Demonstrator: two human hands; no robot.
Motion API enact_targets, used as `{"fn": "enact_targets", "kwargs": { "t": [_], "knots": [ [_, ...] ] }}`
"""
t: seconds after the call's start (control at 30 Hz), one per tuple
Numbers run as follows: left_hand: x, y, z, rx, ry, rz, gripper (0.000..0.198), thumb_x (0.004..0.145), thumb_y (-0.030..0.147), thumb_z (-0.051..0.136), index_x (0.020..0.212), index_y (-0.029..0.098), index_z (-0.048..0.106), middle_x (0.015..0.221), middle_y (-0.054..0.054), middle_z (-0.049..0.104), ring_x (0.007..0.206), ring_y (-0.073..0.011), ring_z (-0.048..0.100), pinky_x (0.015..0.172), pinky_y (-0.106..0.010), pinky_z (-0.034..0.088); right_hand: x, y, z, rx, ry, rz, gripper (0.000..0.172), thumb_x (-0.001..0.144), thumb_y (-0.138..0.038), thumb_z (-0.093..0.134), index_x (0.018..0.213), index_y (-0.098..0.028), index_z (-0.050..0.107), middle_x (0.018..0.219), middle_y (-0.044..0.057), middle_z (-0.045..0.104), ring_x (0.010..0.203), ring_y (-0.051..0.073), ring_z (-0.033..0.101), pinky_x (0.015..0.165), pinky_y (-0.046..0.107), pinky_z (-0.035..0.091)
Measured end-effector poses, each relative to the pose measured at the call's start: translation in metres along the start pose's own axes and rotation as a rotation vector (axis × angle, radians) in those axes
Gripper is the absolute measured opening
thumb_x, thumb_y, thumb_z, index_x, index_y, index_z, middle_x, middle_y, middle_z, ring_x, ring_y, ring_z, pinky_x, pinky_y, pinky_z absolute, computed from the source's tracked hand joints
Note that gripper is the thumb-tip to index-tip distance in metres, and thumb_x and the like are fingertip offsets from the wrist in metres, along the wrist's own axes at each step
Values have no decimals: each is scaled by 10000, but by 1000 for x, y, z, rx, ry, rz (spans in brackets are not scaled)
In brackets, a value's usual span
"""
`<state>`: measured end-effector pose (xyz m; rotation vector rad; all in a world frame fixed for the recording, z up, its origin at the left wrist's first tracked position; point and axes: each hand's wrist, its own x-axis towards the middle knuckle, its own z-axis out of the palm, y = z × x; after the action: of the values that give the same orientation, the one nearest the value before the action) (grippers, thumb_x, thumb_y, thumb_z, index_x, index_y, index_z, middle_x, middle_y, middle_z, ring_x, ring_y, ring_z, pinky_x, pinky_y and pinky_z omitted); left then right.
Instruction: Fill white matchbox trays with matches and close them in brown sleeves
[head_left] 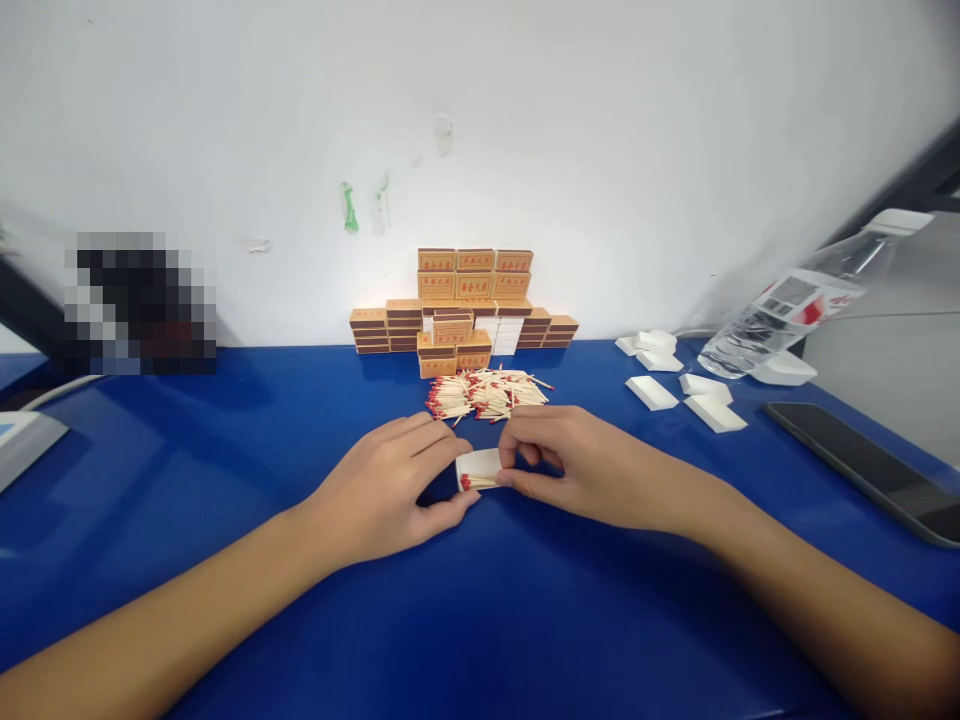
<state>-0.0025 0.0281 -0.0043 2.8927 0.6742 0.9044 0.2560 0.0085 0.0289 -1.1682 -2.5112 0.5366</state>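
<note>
My left hand point(390, 485) and my right hand point(566, 460) meet at the middle of the blue table point(225, 470), both closed on a small white matchbox tray point(478, 466) with red-tipped matches in it. My left fingers pinch its left end and my right fingers pinch its right end. Just beyond it lies a loose pile of red-tipped matches point(486, 393). Behind the pile, stacked brown matchboxes point(465, 305) stand against the white wall.
Several empty white trays point(679, 380) lie at the right. A clear plastic bottle point(787, 310) lies on its side beyond them. A dark phone point(862, 460) rests at the right edge. A pale flat object point(22, 440) sits at the far left.
</note>
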Motion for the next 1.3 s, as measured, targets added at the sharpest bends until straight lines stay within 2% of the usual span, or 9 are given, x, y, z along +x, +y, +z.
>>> {"fn": "enact_targets", "kwargs": {
  "t": [0.13, 0.23, 0.33, 0.53, 0.9, 1.13, 1.3],
  "knots": [
    [0, 0, 0, 8, 1, 17, 211, 982, 278, 688, 1155, 159, 668, 1010, -80, 760, 902, -234, 704, 816, -388, 591, 2, -1, 2, -24, 26, -5, 94, 966, -193, 683, 880, -207, 648, 808, -18, 621, 709, 136, 527, 653, 281, 367],
    [-1, 0, 0, 4, 4, 16, 230, 977, 272, 698, 1174, 157, 666, 1019, -77, 759, 919, -236, 705, 831, -389, 592, 4, 4, -2, -42, 112, 10, 84, 988, -202, 655, 904, -208, 656, 784, -15, 605, 702, 141, 542, 661, 279, 383],
    [-1, 0, 1, -2, 8, 10, 240, 977, 277, 703, 1178, 150, 672, 1019, -79, 759, 927, -237, 709, 840, -391, 596, 6, 17, -4, -107, 196, 24, 70, 1010, -181, 603, 984, -205, 663, 871, 17, 631, 744, 155, 574, 687, 285, 412],
    [-1, 0, 2, 9, 11, 9, 254, 987, 296, 695, 1186, 138, 684, 1021, -90, 760, 933, -246, 717, 845, -403, 606, 8, 38, 7, -262, 226, 75, 46, 1022, -231, 611, 1047, -202, 637, 1044, 79, 650, 809, 199, 612, 725, 328, 460],
    [-2, -2, 1, 5, 10, 13, 245, 986, 289, 694, 1180, 140, 680, 1011, -79, 757, 927, -239, 706, 833, -398, 604, 8, 41, 4, -183, 148, 89, 127, 1056, -230, 550, 930, -214, 547, 994, 59, 609, 792, 186, 573, 706, 317, 437],
    [-1, -1, 1, 2, 1, 13, 242, 978, 287, 704, 1169, 140, 683, 998, -74, 754, 913, -239, 703, 820, -392, 596, 3, 37, -4, -109, 134, 99, 144, 1088, -281, 501, 970, -217, 554, 1011, 56, 603, 808, 185, 565, 734, 330, 440],
    [-1, -1, 1, -9, 8, 11, 241, 983, 294, 700, 1166, 138, 681, 1000, -74, 759, 905, -234, 702, 824, -394, 598, 2, 35, -9, -86, 39, 101, 213, 1094, -328, 504, 925, -219, 576, 1027, 57, 611, 830, 189, 573, 756, 341, 433]
  ]
}}
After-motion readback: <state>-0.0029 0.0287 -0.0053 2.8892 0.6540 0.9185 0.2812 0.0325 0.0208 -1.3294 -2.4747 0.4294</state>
